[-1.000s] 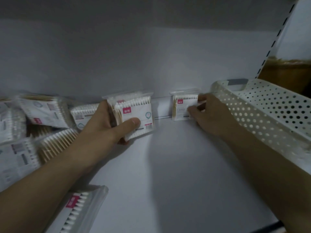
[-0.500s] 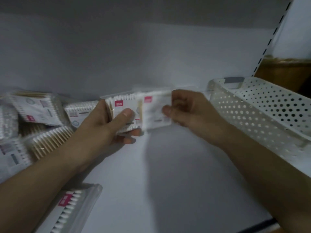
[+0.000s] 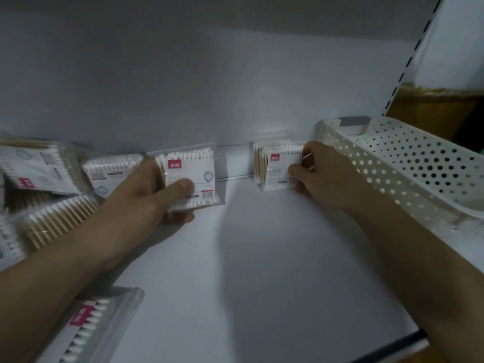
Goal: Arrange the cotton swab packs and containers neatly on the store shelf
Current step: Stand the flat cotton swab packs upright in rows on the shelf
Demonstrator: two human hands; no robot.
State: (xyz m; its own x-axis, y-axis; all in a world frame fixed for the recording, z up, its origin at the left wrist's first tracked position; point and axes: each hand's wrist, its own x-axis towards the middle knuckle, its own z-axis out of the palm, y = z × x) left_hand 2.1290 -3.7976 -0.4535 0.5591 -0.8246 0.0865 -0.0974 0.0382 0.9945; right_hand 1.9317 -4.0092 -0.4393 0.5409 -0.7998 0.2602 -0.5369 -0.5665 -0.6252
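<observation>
The upright packs (image 3: 279,169) stand on edge at the rear of the shelf (image 3: 262,271), backs to the back panel (image 3: 235,87), labels facing us. There look to be two or three of them, one behind another, though the blur keeps us from counting. The right hand (image 3: 330,176) pinches the front one at its right edge, thumb on the face and fingers curled behind. We take this grip as a way to square the pack against its neighbours and keep the little row from tipping.

Just to the left, apart from that row, the left hand (image 3: 141,189) grips the held pack (image 3: 193,174), thumb across the label and fingers wrapped beneath. It may be more than one pack, since stick ends show at its left side. We judge it is kept ready at the same height as supply for the row.

Further left lies the heap of packs (image 3: 49,195), tilted and overlapping, so most of the sorting is not yet done. A long pack (image 3: 91,326) lies near the front edge under the left forearm.

On the right a perforated basket (image 3: 379,153) sits tilted just beside the right hand. We think it bounds the row, which would then have to grow leftward.
</observation>
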